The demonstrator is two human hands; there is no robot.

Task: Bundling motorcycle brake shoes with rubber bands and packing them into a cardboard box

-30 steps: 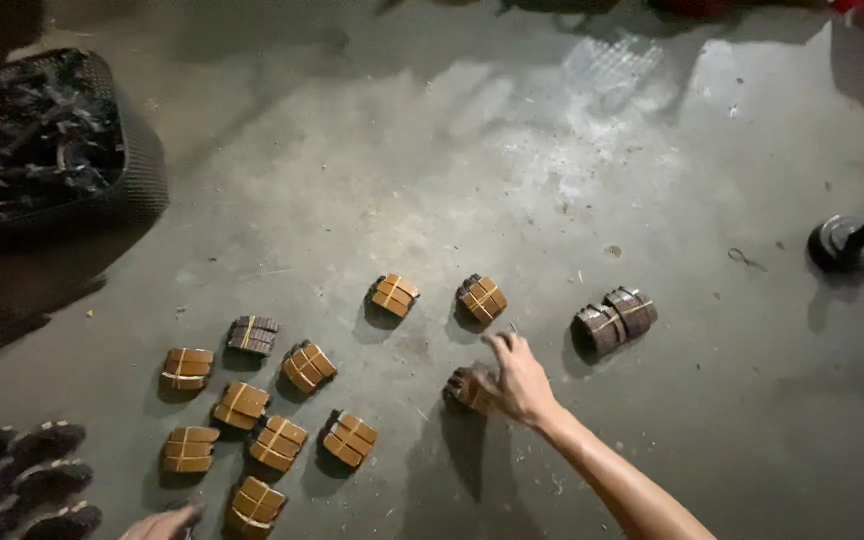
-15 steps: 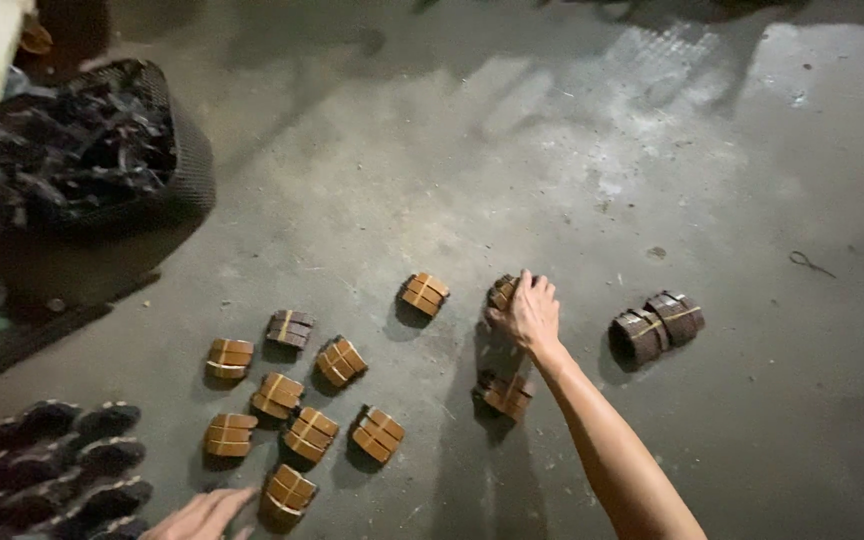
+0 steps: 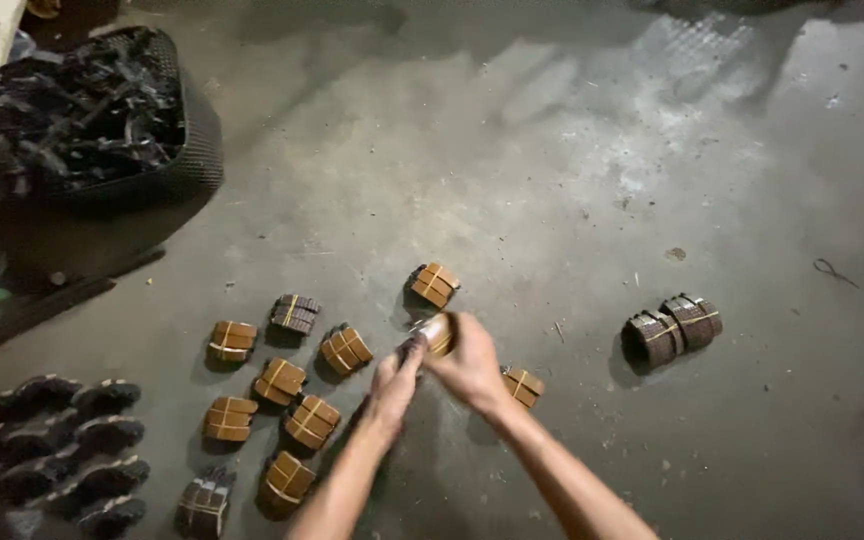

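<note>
While both arms reach out over the grey concrete floor, the head view shows the left hand and the right hand meeting around one small tan strapped bundle, both closed on it, blurred, so the exact finger hold is hard to read. As a judgement, the sorting looks well underway: a cluster of tan strapped bundles already lies just left of the hands, another tan bundle sits above them, one more just right of the right wrist, and two darker strapped bundles rest well apart to the right. Unbundled dark curved pieces wait in rows at the lower left, and a black mesh basket of dark parts stands far up-left. Open floor lies ahead and to the right; the left side is crowded.
</note>
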